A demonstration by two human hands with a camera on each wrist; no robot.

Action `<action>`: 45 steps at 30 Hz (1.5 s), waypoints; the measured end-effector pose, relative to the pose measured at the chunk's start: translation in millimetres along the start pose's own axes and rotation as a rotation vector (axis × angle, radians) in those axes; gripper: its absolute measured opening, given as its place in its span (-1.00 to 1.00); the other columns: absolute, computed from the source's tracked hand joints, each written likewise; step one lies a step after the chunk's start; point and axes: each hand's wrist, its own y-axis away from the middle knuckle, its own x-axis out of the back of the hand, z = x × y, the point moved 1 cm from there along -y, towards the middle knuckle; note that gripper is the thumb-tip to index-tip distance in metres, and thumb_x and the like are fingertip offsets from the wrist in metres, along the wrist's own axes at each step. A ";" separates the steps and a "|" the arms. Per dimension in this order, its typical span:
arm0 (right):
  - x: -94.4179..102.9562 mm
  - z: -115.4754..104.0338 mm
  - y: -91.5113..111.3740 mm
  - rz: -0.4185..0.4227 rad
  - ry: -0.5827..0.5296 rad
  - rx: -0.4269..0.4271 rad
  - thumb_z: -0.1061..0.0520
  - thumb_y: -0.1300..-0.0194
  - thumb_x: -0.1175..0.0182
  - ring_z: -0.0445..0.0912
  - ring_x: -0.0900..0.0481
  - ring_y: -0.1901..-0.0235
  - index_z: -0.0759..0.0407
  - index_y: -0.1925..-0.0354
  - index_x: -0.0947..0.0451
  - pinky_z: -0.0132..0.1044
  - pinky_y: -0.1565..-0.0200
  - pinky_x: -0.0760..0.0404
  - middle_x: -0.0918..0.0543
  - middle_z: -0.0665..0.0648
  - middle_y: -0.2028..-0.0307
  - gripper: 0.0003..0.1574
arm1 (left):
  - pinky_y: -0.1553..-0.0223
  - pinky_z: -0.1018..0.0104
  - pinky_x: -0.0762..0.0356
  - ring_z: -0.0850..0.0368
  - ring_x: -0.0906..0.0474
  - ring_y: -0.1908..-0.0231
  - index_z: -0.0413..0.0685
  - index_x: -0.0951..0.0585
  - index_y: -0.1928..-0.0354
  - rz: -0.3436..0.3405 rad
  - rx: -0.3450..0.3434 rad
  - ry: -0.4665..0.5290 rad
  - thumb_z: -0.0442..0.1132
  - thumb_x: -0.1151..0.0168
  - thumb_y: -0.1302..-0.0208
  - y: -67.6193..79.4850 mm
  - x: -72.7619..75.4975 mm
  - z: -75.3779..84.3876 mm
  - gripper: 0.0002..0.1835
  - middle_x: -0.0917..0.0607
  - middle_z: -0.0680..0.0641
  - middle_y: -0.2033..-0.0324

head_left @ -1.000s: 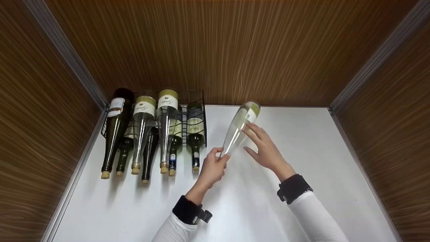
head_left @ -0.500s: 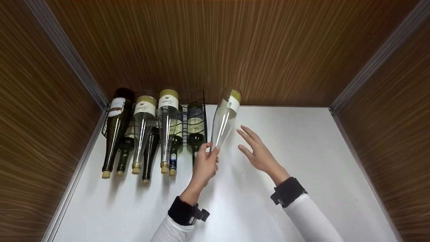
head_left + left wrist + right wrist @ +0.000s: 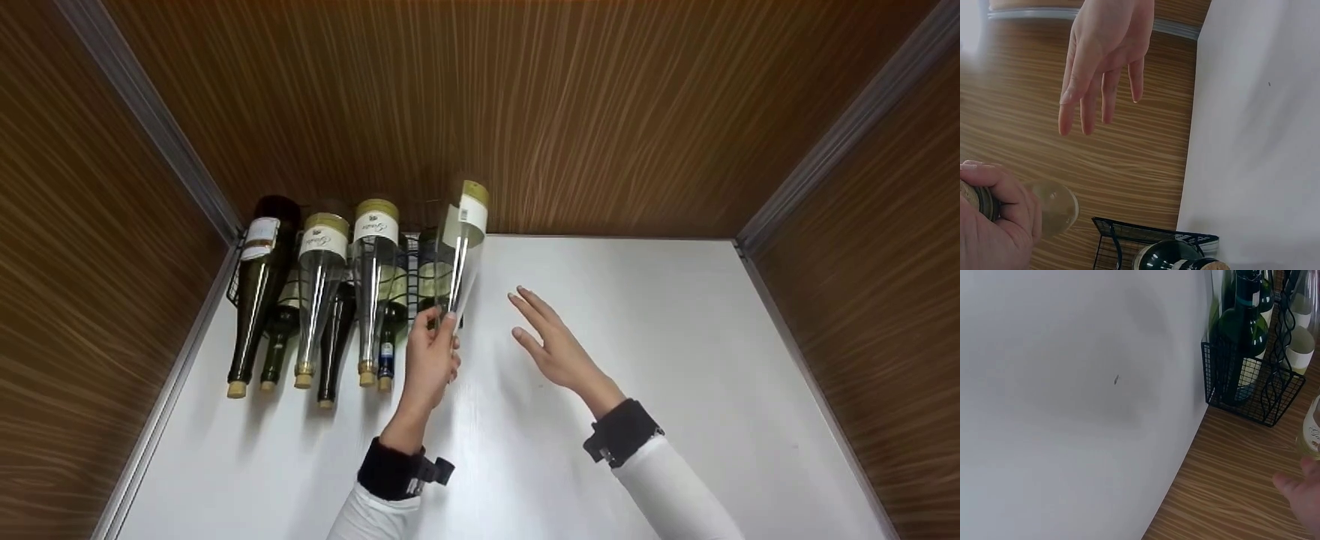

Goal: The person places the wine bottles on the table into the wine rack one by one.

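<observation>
My left hand [image 3: 431,356] grips a clear glass wine bottle [image 3: 459,255] by its neck, base pointing away toward the back panel. Its white and yellow label shows near the base. In the head view the bottle overlaps the right end of a black wire wine rack [image 3: 1247,391] and a green bottle [image 3: 1241,332] lying there. The left wrist view shows the cork end [image 3: 971,197] poking out of the gripping hand. To the right, my right hand [image 3: 551,345] hovers apart from the bottle, fingers spread and straight, holding nothing.
Several corked bottles lie in the rack to the left, including a dark one [image 3: 259,300] and two clear ones [image 3: 319,285] stacked on top. A wood-grain panel [image 3: 480,112] stands behind the white surface [image 3: 675,337], with wood-grain side panels left and right.
My left hand has carried the clear bottle leftward, from beside the rack to over its right end, and the bottle stands straighter. My right hand has left the bottle and shifted left.
</observation>
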 end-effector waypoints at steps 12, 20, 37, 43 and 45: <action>-8.0 -4.0 -1.1 -0.007 -0.029 -0.005 -0.13 -0.56 0.09 0.05 0.03 -0.48 0.06 -0.52 -0.09 0.12 -0.38 -0.07 -0.06 0.13 -0.51 -0.29 | 0.82 0.43 -0.25 0.27 -0.28 0.76 -0.20 -0.26 -0.28 0.101 -0.003 0.061 -0.10 0.00 -0.54 -12.2 15.9 -5.9 -0.55 -0.45 -0.03 0.58; -13.4 -4.4 -1.1 -0.014 -0.041 0.014 -0.11 -0.56 0.09 0.04 0.04 -0.48 0.02 -0.53 -0.08 0.09 -0.39 -0.05 -0.05 0.11 -0.51 -0.30 | 0.80 0.42 -0.25 0.26 -0.28 0.75 -0.18 -0.26 -0.26 0.118 0.036 0.100 -0.13 0.01 -0.54 -17.5 18.7 -9.6 -0.59 -0.43 -0.04 0.56; -18.9 -3.7 -0.6 -0.025 -0.056 0.012 -0.15 -0.56 0.10 -0.05 0.05 -0.48 0.03 -0.54 -0.05 0.00 -0.41 -0.03 -0.04 0.10 -0.52 -0.27 | 0.80 0.41 -0.27 0.25 -0.29 0.74 -0.15 -0.29 -0.24 0.114 0.098 0.081 -0.11 0.03 -0.54 -26.7 22.3 -19.2 -0.63 -0.47 -0.04 0.51; -18.7 -2.5 -1.0 -0.020 -0.060 0.019 -0.13 -0.55 0.06 0.01 0.03 -0.48 0.03 -0.54 -0.05 0.05 -0.40 -0.03 -0.06 0.16 -0.51 -0.26 | 0.79 0.41 -0.29 0.24 -0.30 0.73 -0.15 -0.28 -0.26 0.108 0.100 0.072 -0.12 0.03 -0.55 -29.4 22.6 -23.7 -0.61 -0.48 -0.07 0.49; -19.3 -1.9 -1.0 -0.016 -0.062 0.025 -0.11 -0.54 0.03 0.04 0.02 -0.47 0.04 -0.53 -0.06 0.07 -0.39 -0.05 -0.07 0.17 -0.50 -0.26 | 0.79 0.40 -0.30 0.25 -0.31 0.73 -0.17 -0.27 -0.28 0.108 0.094 0.052 -0.11 0.03 -0.55 -30.2 22.0 -25.2 -0.59 -0.49 -0.08 0.48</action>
